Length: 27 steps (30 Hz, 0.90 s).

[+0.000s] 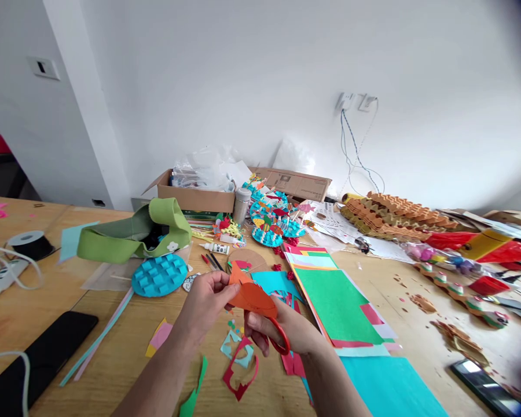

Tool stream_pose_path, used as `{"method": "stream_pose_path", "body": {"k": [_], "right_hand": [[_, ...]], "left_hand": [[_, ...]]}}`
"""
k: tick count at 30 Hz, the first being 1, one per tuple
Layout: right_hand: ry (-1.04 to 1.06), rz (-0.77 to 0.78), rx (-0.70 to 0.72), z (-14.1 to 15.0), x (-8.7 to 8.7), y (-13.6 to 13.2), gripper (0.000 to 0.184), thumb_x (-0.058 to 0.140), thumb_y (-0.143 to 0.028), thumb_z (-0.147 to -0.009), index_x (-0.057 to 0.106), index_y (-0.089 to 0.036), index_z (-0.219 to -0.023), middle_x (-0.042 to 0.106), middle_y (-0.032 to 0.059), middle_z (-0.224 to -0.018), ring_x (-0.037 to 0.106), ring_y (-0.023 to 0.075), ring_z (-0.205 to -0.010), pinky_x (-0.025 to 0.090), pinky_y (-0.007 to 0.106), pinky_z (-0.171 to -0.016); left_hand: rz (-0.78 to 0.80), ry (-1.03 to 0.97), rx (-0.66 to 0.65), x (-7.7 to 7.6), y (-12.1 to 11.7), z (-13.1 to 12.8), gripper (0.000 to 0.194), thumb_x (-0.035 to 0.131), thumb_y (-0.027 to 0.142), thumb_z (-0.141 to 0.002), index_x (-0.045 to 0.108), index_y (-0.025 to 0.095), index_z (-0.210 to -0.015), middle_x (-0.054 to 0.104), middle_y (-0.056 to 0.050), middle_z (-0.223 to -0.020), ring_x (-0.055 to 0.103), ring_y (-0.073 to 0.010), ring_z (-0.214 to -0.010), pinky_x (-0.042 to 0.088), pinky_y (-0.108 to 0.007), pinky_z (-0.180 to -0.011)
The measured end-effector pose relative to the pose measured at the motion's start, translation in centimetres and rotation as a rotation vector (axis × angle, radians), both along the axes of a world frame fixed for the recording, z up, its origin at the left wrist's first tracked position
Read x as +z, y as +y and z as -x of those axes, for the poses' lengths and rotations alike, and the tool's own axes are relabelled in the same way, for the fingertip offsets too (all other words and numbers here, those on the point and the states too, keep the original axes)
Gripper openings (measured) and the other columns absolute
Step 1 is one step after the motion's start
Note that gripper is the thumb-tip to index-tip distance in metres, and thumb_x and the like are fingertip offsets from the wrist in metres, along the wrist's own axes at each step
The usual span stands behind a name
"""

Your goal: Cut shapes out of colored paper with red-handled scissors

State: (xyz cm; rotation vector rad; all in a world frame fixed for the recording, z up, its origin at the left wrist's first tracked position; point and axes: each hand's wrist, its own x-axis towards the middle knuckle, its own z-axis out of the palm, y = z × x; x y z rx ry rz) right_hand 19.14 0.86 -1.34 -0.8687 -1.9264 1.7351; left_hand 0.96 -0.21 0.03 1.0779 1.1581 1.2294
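Observation:
Between thumb and fingers, my left hand (211,298) pinches a piece of orange paper (254,298) that has a pointed end and a rounded body. My right hand (271,330) grips scissors with red handles (282,341); their blades are hidden by the paper. Both hands are close together above the wooden table. Below them lie a red paper scrap with a cut-out hole (231,370), a light blue cut scrap (244,358) and a green strip (194,394).
Coloured sheets (338,304) are stacked to the right. A blue egg-carton piece (160,275) and a green felt basket (132,234) stand left. A glue bottle (219,248) lies behind my hands. Further off are a cardboard box (195,197) and egg trays (395,214). Phones (39,362) lie at both sides.

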Motion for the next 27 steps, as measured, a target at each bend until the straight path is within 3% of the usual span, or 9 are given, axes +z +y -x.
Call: {"method": "stream_pose_path", "body": {"k": [27], "right_hand": [[0.010,-0.002,-0.031,0.06,0.19,-0.14,0.051,0.064,-0.064,-0.080,0.058,-0.014,-0.073,0.049,-0.0052,-0.045,0.044,0.0064,-0.036,0.028,0.016,-0.037]], "left_hand": [[-0.020,-0.024,-0.020,0.00,0.11,0.12,0.018,0.072,0.034,-0.066,0.070,0.016,-0.067,0.066,-0.002,-0.061,0.052,-0.0123,-0.054,0.040,-0.023,-0.051]]}}
